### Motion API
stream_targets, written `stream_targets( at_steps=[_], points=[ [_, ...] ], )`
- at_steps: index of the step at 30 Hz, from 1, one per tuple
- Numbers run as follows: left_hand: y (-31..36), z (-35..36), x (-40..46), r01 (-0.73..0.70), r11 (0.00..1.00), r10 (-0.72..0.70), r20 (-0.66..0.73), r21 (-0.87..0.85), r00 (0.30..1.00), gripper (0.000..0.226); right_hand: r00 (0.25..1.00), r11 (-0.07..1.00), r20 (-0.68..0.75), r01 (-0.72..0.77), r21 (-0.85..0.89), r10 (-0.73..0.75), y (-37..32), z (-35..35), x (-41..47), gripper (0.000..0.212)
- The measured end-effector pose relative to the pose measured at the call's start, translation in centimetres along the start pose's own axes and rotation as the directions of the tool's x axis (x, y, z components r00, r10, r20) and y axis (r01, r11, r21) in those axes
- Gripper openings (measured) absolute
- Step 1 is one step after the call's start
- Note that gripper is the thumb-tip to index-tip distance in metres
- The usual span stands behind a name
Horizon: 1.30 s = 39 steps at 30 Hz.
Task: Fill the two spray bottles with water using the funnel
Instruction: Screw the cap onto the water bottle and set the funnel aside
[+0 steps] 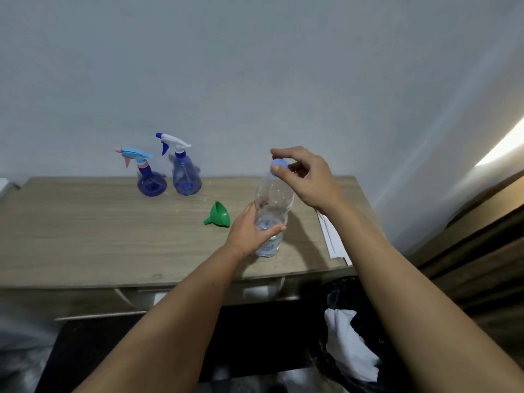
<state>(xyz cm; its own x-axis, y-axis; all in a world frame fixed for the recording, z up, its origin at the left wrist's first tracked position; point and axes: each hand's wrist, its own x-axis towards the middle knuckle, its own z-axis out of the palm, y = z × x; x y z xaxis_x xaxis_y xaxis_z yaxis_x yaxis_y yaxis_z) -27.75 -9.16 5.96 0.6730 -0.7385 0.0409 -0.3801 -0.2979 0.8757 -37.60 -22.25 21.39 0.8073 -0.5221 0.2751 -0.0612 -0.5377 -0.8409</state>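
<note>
While standing uncapped-soon on the bench [85, 236], clear water bottle [272, 211] gripped low by left hand [249, 231], fingers wrapped round body. Right hand [306, 177] pinching blue cap [279, 167]. Risk: squeeze on thin wall, spill at cap release. Spray bottles [185, 177] at 10 o'clock, heads still on. Green funnel [217, 214] on its side at 9 o'clock, liable to roll.

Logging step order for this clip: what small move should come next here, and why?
Probably twist the blue cap off: the right hand pinches it while the left hand grips the water bottle. The funnel lies unused, and both spray bottles keep their heads on.
</note>
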Motion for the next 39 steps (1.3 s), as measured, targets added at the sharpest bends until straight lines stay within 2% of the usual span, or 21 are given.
stream_targets(
  at_steps=[3, 8, 11, 14, 17, 21, 27, 31, 34, 39],
  points=[
    [0.0, 0.1, -0.1, -0.001, 1.000, 0.001, -0.017, 0.000, 1.000, 0.098, 0.999, 0.999, 0.027, -0.025, -0.031, 0.026, 0.0, 0.0, 0.4, 0.023],
    [0.1, 0.4, -0.5, 0.025, 1.000, -0.025, -0.047, -0.017, 0.999, 0.097, 0.996, 0.999, -0.079, -0.038, -0.025, 0.035, 0.6, 1.4, 0.4, 0.041],
    [0.2, 0.4, -0.6, 0.040, 0.999, -0.041, -0.059, -0.016, 0.997, 0.088, 0.998, 0.998, 0.003, 0.070, -0.006, -0.070, 1.3, 1.2, -0.2, 0.038],
    [0.5, 0.7, -0.8, 0.036, 0.999, -0.037, -0.054, -0.024, 0.998, 0.090, 0.987, 0.988, 0.042, 0.157, 0.000, -0.157, 2.0, 0.4, -0.3, 0.026],
    [0.6, 1.2, -0.8, 0.057, 0.998, -0.059, -0.065, -0.022, 0.996, 0.089, 0.994, 0.993, 0.019, 0.111, 0.042, -0.112, 2.2, 0.2, 0.0, 0.020],
    [0.7, 1.2, -0.8, 0.067, 0.997, -0.068, -0.072, -0.025, 0.995, 0.096, 0.995, 0.991, -0.012, 0.098, 0.095, -0.097, 2.2, 0.5, 0.1, 0.022],
    [0.5, 1.5, -0.9, 0.069, 0.997, -0.071, -0.100, -0.017, 0.992, 0.088, 0.999, 0.987, 0.005, 0.045, 0.155, -0.046, 2.5, 0.5, -0.4, 0.025],
    [0.6, 1.5, -1.0, 0.077, 0.997, -0.079, -0.104, -0.018, 0.991, 0.088, 0.999, 0.983, -0.031, 0.046, 0.179, -0.041, 2.6, 0.6, -1.0, 0.033],
    [0.8, 1.4, -1.1, 0.069, 0.997, -0.073, -0.107, -0.041, 0.992, 0.089, 0.997, 0.988, -0.059, 0.054, 0.144, -0.046, 3.1, 0.9, -1.8, 0.047],
    [-0.4, -0.6, -1.4, 0.042, 0.999, -0.038, -0.097, 0.031, 0.995, 0.108, 0.994, 0.988, -0.088, -0.046, 0.144, 0.059, 5.5, 2.6, -4.6, 0.076]
  ],
)
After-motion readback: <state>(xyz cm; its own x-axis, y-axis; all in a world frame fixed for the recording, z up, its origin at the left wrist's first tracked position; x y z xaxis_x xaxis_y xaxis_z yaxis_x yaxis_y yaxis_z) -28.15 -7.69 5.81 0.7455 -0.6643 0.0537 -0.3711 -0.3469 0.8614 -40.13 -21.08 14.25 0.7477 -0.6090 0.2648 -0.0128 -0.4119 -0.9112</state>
